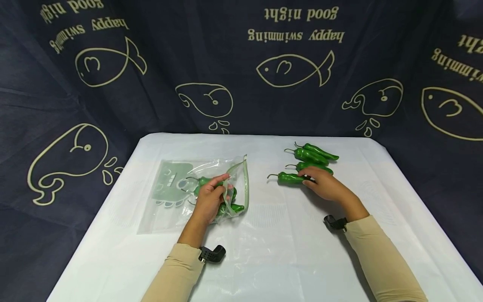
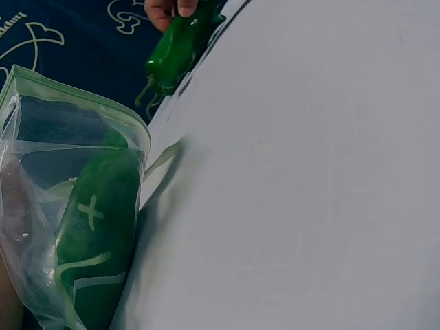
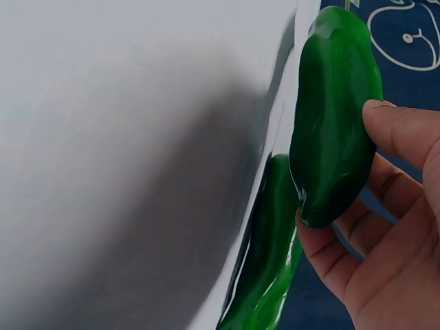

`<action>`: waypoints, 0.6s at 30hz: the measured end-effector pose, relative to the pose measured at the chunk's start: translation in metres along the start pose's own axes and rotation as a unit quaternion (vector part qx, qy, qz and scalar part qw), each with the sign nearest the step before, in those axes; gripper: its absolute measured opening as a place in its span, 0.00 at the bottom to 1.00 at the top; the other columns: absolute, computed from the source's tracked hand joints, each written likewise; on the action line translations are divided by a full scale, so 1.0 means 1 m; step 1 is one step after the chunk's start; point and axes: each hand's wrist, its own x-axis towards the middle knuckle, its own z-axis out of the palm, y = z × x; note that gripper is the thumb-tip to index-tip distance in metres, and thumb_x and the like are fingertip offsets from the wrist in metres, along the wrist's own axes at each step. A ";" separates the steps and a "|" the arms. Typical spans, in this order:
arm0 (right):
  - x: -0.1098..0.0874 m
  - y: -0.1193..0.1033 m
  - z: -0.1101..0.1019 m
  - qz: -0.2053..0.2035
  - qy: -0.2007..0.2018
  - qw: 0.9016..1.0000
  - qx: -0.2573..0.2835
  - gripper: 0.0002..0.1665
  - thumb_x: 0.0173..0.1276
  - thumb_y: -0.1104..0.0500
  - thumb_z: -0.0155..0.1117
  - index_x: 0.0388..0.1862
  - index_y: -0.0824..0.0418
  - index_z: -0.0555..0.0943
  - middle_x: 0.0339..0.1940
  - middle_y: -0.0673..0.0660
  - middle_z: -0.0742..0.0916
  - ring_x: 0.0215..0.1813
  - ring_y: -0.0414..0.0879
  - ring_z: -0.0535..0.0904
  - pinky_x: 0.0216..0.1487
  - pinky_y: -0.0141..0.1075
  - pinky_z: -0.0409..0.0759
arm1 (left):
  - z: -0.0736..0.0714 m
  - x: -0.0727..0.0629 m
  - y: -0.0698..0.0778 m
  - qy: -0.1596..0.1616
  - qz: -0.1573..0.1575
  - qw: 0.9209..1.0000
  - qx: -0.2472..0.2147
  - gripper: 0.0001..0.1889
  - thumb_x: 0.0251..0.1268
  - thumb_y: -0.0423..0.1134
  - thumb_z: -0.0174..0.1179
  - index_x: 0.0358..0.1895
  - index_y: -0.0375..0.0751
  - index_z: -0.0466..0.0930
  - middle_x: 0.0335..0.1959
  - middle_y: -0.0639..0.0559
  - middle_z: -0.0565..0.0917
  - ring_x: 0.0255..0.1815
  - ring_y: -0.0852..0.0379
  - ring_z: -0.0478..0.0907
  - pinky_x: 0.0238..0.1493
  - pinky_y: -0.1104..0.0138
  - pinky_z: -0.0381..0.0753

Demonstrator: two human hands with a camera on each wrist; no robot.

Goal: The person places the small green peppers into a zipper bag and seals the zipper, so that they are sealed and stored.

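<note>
A clear zip bag (image 1: 246,180) with a green-edged mouth lies on the left part of the table, its mouth facing right. Long green peppers (image 1: 237,207) show through its film, stems pointing left. My left hand (image 1: 208,200) grips the film near the mouth, holding it raised; in the left wrist view the mouth (image 2: 82,103) gapes. On the right, my right hand (image 1: 324,184) pinches the blunt end of another green pepper (image 1: 289,178) between thumb and fingers. The right wrist view shows this pepper (image 3: 337,117) close up, thumb on one side and fingertips under its end.
Just beyond the right hand lie three more green peppers (image 1: 311,156), side by side with stems to the left. A white cloth covers the table (image 1: 264,251). Behind it hangs a dark blue curtain (image 1: 241,113) with fish and whale drawings.
</note>
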 end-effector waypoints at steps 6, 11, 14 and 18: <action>0.005 -0.006 0.002 -0.008 -0.004 1.000 0.006 0.17 0.71 0.66 0.62 0.57 0.62 0.81 0.57 0.62 0.82 0.59 0.59 0.77 0.59 0.56 0.75 | 0.000 -0.001 0.000 -0.002 0.002 1.000 -0.005 0.24 0.68 0.21 0.46 0.67 0.27 0.70 0.68 0.38 0.69 0.44 0.58 0.80 0.29 0.74 0.80; 0.008 -0.012 0.007 -0.017 -0.003 1.000 0.005 0.16 0.71 0.66 0.62 0.57 0.61 0.81 0.56 0.60 0.82 0.58 0.57 0.78 0.58 0.55 0.76 | 0.001 -0.001 0.000 -0.001 0.005 1.000 -0.008 0.24 0.68 0.21 0.46 0.67 0.27 0.71 0.68 0.38 0.70 0.44 0.59 0.80 0.29 0.74 0.80; 0.010 -0.018 0.009 -0.023 -0.005 1.000 0.010 0.16 0.71 0.66 0.62 0.57 0.61 0.81 0.56 0.60 0.83 0.58 0.57 0.78 0.58 0.55 0.76 | 0.000 -0.001 0.000 0.000 0.005 1.000 -0.008 0.24 0.68 0.21 0.46 0.67 0.27 0.71 0.68 0.38 0.70 0.44 0.59 0.80 0.28 0.74 0.80; 0.013 -0.025 0.012 -0.038 -0.008 0.999 0.012 0.16 0.71 0.66 0.62 0.56 0.62 0.81 0.55 0.59 0.83 0.57 0.56 0.78 0.57 0.53 0.77 | 0.000 0.000 0.000 -0.002 0.006 1.000 -0.005 0.24 0.68 0.21 0.46 0.67 0.27 0.71 0.67 0.39 0.70 0.44 0.58 0.80 0.29 0.74 0.80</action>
